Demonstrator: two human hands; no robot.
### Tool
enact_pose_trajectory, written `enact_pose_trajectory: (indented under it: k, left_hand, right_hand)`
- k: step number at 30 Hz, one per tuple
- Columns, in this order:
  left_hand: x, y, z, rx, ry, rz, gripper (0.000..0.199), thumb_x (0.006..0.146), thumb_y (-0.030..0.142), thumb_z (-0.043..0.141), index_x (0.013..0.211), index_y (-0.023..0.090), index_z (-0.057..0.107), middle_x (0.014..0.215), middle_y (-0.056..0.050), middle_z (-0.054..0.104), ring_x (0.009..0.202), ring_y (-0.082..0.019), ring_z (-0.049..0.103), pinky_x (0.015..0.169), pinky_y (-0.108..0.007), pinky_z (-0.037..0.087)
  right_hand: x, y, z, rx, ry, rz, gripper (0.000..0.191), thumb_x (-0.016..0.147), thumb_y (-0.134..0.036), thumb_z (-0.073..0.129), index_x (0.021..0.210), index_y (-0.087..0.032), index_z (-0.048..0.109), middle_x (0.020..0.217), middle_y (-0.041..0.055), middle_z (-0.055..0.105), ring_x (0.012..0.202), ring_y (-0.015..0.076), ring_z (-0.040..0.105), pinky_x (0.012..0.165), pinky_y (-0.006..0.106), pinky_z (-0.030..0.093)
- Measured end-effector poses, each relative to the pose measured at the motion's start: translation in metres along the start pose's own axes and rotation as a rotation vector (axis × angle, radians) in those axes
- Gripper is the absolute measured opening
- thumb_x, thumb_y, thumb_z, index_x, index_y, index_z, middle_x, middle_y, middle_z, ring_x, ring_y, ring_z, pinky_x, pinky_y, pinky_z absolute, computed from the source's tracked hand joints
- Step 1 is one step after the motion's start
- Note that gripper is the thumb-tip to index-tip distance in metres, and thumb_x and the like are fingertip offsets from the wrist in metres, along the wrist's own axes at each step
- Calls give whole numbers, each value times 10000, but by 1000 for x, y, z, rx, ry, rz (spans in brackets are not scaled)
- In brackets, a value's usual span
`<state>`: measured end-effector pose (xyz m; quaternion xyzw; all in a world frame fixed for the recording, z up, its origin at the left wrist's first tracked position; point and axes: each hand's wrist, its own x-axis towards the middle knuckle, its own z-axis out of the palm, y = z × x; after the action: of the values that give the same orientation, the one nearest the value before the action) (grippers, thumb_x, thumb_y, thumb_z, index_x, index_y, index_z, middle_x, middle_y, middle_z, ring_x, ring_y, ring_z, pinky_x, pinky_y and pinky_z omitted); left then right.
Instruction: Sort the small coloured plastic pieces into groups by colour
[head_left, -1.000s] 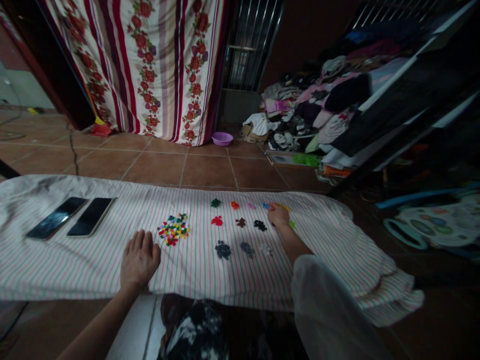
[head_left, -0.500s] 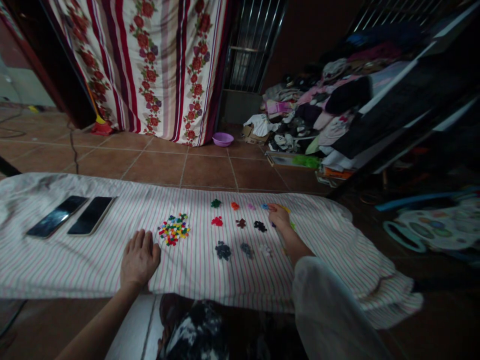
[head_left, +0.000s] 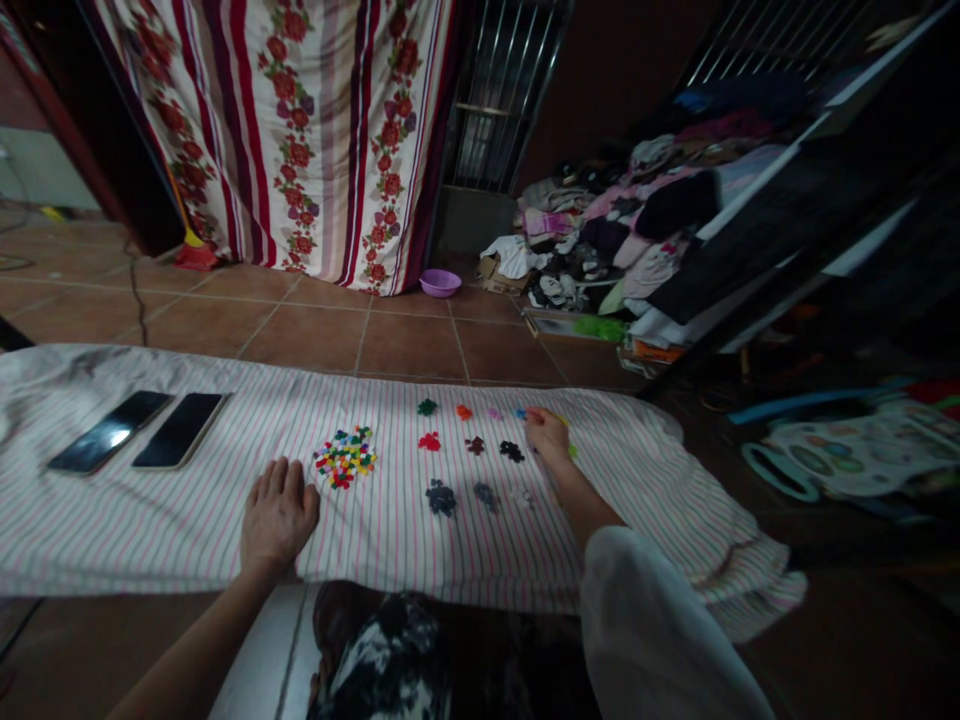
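My left hand lies flat on the striped cloth, fingers stretched out, beside a mixed heap of small coloured pieces. Over at the right, my right hand is closed at the small blue pieces, fingertips together; what they hold, if anything, is too small to make out. Single-colour piles lie in rows nearby: green, orange, pink, red, brown, black, dark grey, grey and white. My right hand and forearm partly hide yellow and lime pieces.
Two phones lie on the cloth at the left. Past the far edge are a tiled floor, a purple basin, a floral curtain and a heap of clothes. A dark slanting bar stands at the right.
The view has shifted slightly, moving the right side of the scene leftward. My right hand stays by the blue pieces with its fingers drawn in a little more. My left hand rests unmoved.
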<state>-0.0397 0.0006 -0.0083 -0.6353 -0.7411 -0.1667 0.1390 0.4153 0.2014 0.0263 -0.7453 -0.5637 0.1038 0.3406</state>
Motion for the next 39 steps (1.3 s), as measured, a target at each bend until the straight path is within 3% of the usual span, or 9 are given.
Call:
enact_pose_trajectory:
  k: [3,11,18,23,27,31,39]
  left_hand:
    - [1,1,-1,-3,15,-16,518,915,335,350,1267,33,580,1348,-253,576,1333,-361,479,1100,-507,380]
    - [3,5,-9,-15,-21,-37,520,927,321,356,1284,17,583,1374,-262,559,1341,-368,478,1100,-504,384]
    - [4,6,-11,-51,-28,-65,510,921,308,378,1287,20,584,1384,-263,553,1358,-368,468,1118,-507,368]
    - [4,8,-11,-48,-21,-79,492,910,299,388,1275,39,592,1378,-245,567,1353,-357,480,1116,-494,376]
    - [4,8,-11,-98,-6,-98,484,909,299,398,1279,52,587,1388,-239,564,1369,-346,469,1123,-500,367]
    - [4,7,-9,-159,4,-100,487,901,299,409,1288,58,579,1399,-245,553,1383,-354,451,1121,-529,355]
    - [4,8,-10,-118,-9,-96,496,911,309,387,1276,36,581,1395,-261,550,1372,-359,462,1119,-511,352]
  right_hand:
    - [-16,-20,5,93,-49,16,316,783,-213,501,983,-169,742,955,101,754,896,205,694,884,321,524]
    - [-86,-92,37,381,-340,-206,236,815,-255,539,949,-208,727,876,36,747,785,169,699,748,286,560]
    - [-157,-151,76,279,-550,-513,232,838,-138,565,963,-213,747,935,39,735,865,160,675,824,281,524]
    - [-191,-171,96,172,-593,-593,231,867,-124,575,979,-214,755,947,52,705,890,164,653,835,264,503]
    - [-207,-184,100,135,-615,-643,229,908,-183,569,1029,-248,753,980,39,679,852,156,633,809,260,500]
    - [-215,-198,102,77,-618,-679,243,939,-210,545,1062,-259,749,1022,49,671,943,178,628,870,282,491]
    - [-208,-221,102,-147,-658,-655,295,970,-209,468,1089,-255,734,1096,62,643,989,178,616,859,263,474]
